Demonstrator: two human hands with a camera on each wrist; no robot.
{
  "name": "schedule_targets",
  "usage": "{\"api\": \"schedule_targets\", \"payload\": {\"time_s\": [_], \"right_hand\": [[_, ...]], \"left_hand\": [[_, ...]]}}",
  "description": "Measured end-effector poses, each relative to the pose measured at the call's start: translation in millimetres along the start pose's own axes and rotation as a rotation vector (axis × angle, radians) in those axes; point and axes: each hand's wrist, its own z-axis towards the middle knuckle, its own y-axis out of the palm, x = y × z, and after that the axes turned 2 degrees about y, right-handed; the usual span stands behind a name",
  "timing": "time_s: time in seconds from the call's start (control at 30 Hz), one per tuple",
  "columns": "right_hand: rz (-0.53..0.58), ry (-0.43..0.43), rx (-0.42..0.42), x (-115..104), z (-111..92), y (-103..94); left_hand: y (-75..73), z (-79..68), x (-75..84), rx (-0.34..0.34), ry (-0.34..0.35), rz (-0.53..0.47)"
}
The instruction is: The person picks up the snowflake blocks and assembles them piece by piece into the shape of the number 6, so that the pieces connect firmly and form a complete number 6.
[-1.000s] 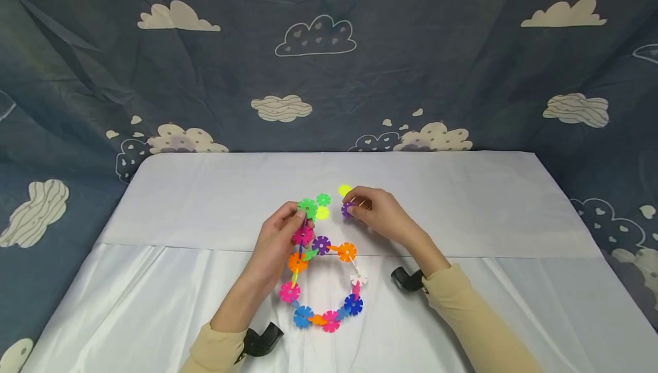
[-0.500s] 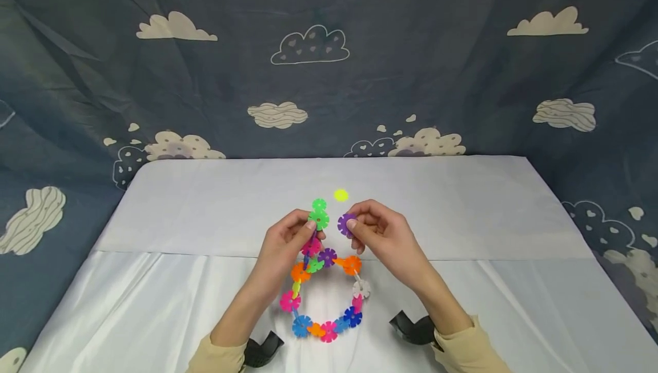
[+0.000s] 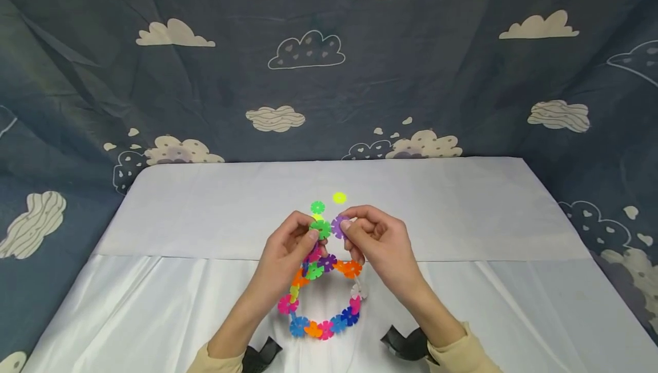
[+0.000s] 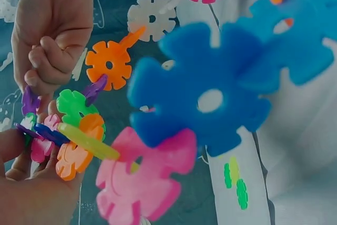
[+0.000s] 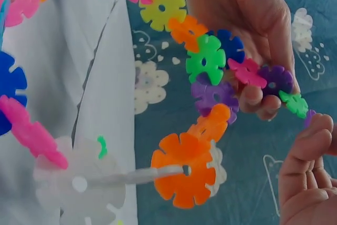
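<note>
A ring of linked, notched flower discs in many colours (image 3: 299,326) hangs below my hands, with a short tail rising from its upper left. My left hand (image 3: 283,250) grips that tail near its end, thumb beside the green flower disc (image 3: 321,228). My right hand (image 3: 382,241) pinches a loose purple flower disc (image 3: 338,227) between thumb and fingers. In the right wrist view the purple disc (image 5: 309,118) meets the edge of the green disc (image 5: 295,104); whether their slots engage cannot be told. A large blue disc (image 4: 184,77) fills the middle of the left wrist view.
Beyond the hands, a yellow disc (image 3: 340,197), a green disc (image 3: 317,207) and a partly hidden yellow one lie on the white-covered table (image 3: 452,207). Black wrist mounts (image 3: 406,343) sit under both forearms. A dark cloud-printed cloth (image 3: 308,7) hangs behind.
My right hand has brought the purple disc left and nearer, up beside the green disc. My left hand has shifted slightly right and nearer, with the tail still in its grip.
</note>
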Motion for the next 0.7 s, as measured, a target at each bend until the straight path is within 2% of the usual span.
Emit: {"api": "schedule_targets", "payload": {"time_s": [0.23,0.43,0.7], "right_hand": [[-0.021,0.04,-0.003,-5.0,-0.7,-2.0],[0.033,0.053,-0.004,-7.2,0.5,-1.1],[0.111,0.024,-0.069,-0.2,3.5,-1.7]], "left_hand": [[1.2,-0.8,-0.6,-0.028,0.06,-0.019],[0.7,0.3,-2.2,-0.031,0.082,-0.018],[-1.9,2.7,-4.6,-0.002,-0.008,-0.098]]}}
